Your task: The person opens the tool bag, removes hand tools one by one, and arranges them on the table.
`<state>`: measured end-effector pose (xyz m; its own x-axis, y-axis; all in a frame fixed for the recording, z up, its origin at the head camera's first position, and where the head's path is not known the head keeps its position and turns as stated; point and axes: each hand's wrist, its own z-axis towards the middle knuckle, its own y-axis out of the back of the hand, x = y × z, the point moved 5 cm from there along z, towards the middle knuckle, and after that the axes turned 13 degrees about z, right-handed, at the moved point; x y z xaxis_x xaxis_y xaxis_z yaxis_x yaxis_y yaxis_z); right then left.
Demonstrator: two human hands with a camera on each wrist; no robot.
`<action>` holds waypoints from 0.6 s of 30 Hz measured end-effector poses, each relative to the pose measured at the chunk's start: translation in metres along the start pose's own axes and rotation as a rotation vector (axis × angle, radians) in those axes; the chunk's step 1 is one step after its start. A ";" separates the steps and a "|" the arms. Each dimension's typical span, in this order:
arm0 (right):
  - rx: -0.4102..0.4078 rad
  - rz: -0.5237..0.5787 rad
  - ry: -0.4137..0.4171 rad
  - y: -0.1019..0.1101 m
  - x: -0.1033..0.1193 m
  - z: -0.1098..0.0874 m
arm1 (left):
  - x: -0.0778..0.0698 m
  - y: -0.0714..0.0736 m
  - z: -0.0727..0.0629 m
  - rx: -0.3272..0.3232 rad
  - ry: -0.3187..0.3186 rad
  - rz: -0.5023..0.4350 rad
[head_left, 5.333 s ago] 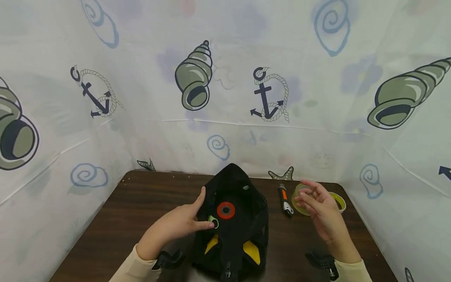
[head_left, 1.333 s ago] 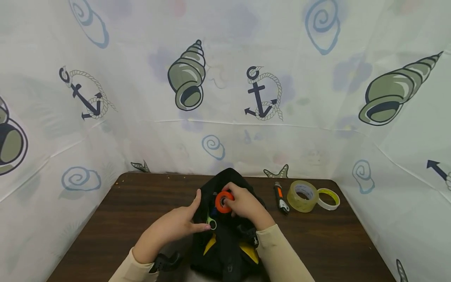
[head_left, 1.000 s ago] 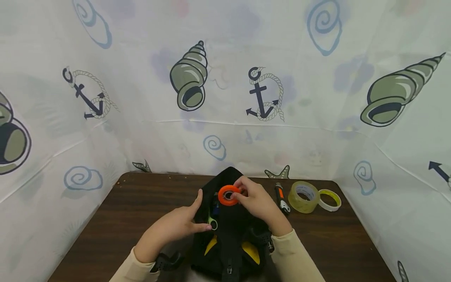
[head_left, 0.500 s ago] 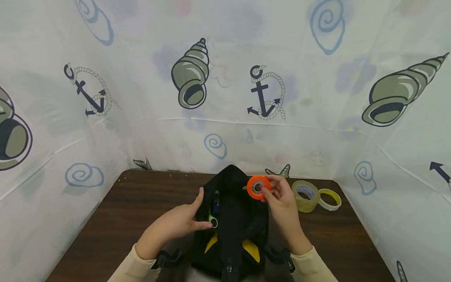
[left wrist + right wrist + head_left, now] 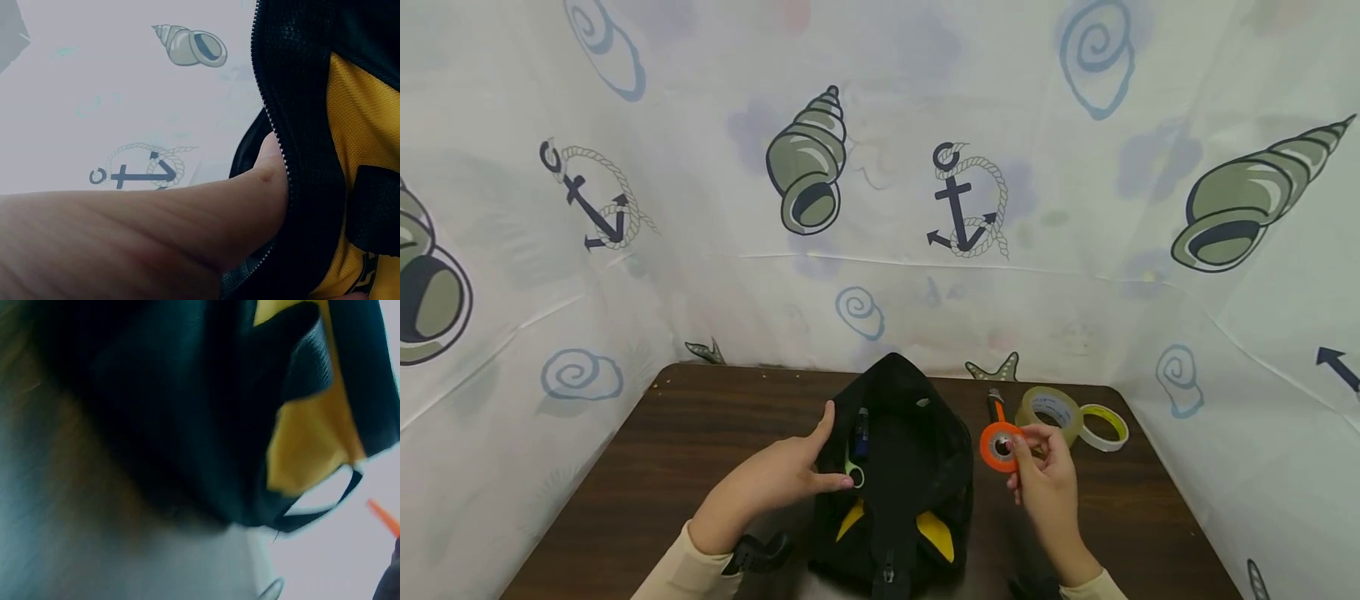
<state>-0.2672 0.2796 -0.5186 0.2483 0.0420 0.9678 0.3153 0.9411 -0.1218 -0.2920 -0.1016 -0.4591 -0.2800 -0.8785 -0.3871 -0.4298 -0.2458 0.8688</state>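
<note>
My left hand [image 5: 775, 477] grips the left edge of an upright black-and-yellow zippered bag [image 5: 895, 500], its thumb over the rim. In the left wrist view that thumb [image 5: 250, 206] passes behind the zipper edge. Inside the mouth of the bag lie green-handled scissors [image 5: 855, 473] and a blue pen-like item [image 5: 861, 433]. To the right of the bag, my right hand [image 5: 1051, 492] pinches a roll of orange tape [image 5: 997, 447] above the table. Only a sliver of the orange tape [image 5: 382, 516] shows in the right wrist view.
Behind the orange roll lies a utility knife [image 5: 997, 406], partly covered. A roll of clear packing tape [image 5: 1047, 402] and a white tape roll with a yellow inner ring [image 5: 1105, 433] stand at the back right. A brown table [image 5: 715, 417] meets a shell-patterned cloth backdrop [image 5: 895, 292].
My right hand has taken the orange tape roll out of the bag and carried it rightward, in front of the utility knife. My left hand has stayed on the bag's edge.
</note>
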 end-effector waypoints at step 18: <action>0.086 -0.040 -0.467 0.055 -0.069 -0.008 | 0.002 -0.003 0.004 -0.003 0.010 0.027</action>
<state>-0.2595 0.3254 -0.5936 -0.2065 0.1334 0.9693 0.2348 0.9685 -0.0832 -0.2947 -0.1009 -0.4632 -0.2829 -0.8889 -0.3605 -0.4193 -0.2234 0.8799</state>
